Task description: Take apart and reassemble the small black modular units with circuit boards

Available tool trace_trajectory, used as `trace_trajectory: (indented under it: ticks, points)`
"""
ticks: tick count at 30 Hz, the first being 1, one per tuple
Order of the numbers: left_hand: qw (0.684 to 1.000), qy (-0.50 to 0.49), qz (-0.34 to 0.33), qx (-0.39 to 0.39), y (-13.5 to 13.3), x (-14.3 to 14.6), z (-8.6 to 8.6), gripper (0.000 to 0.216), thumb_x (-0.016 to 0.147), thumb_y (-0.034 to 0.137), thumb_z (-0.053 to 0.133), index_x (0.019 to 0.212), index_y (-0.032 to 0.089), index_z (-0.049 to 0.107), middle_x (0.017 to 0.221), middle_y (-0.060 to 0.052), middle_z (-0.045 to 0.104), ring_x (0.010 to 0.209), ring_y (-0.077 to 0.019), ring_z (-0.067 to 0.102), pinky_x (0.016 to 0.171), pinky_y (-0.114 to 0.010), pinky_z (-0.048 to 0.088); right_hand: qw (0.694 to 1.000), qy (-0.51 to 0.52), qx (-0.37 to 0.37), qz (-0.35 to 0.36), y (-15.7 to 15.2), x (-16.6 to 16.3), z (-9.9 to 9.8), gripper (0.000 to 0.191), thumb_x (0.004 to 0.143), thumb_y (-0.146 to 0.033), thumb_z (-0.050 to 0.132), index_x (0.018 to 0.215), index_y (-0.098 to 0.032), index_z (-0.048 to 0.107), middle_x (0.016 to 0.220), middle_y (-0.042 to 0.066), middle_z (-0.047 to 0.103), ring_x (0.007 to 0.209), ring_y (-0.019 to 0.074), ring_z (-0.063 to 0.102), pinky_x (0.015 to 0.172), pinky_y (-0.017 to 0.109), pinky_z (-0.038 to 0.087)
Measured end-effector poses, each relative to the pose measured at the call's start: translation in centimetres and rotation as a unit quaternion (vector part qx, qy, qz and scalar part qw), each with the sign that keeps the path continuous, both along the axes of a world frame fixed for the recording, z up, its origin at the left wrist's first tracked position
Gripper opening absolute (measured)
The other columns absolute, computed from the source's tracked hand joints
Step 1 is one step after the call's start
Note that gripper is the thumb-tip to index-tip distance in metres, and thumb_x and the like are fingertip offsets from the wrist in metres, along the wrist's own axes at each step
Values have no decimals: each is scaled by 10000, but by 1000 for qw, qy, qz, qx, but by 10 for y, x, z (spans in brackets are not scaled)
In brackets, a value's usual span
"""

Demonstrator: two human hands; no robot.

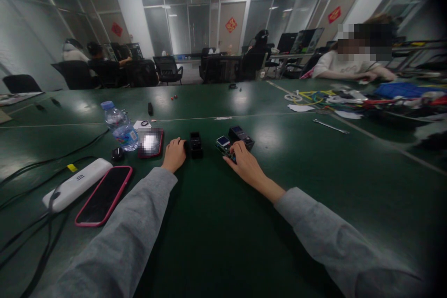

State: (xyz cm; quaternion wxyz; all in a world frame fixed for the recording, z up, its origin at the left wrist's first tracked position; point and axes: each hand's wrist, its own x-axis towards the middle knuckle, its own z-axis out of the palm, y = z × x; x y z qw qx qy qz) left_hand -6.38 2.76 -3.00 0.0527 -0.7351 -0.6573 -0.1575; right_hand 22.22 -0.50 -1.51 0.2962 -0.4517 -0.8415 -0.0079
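Note:
Both my arms in grey sleeves stretch out over the dark green table (216,223). My left hand (174,154) rests curled on the table with its fingertips against a small black block-shaped part (196,145). My right hand (244,163) lies on a small circuit board with a little screen (223,143), fingers bent over its near edge. Another black box-like part (240,135) sits just behind that board, close to my right fingertips.
At left lie a pink-cased phone (104,194), a white power bank (77,183) with cables, a water bottle (120,126) and a red-edged device (151,143). A metal tool (330,126) and a heap of wires (321,98) lie at right, near a seated person (352,65).

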Motion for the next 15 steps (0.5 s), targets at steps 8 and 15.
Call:
trace_trajectory:
  ticks: [8, 15]
  points:
    - [1000, 3, 2, -5, -1, 1, 1, 401, 875, 127, 419, 1258, 165, 530, 1364, -145, 492, 1267, -245, 445, 1032, -434, 376, 1000, 26, -7, 0, 1, 0, -5, 419, 943, -406, 433, 1271, -165, 333, 1219, 157, 444, 1033, 295, 555, 784, 417, 561]
    - [1000, 1, 3, -4, -2, 2, 3, 405, 876, 113, 404, 1257, 162, 532, 1366, -145, 489, 1267, -251, 445, 1028, -436, 384, 999, 8, -30, 5, -1, 0, -1, 397, 950, -318, 380, 1314, -168, 329, 1211, 154, 481, 1085, 295, 536, 860, 448, 536]
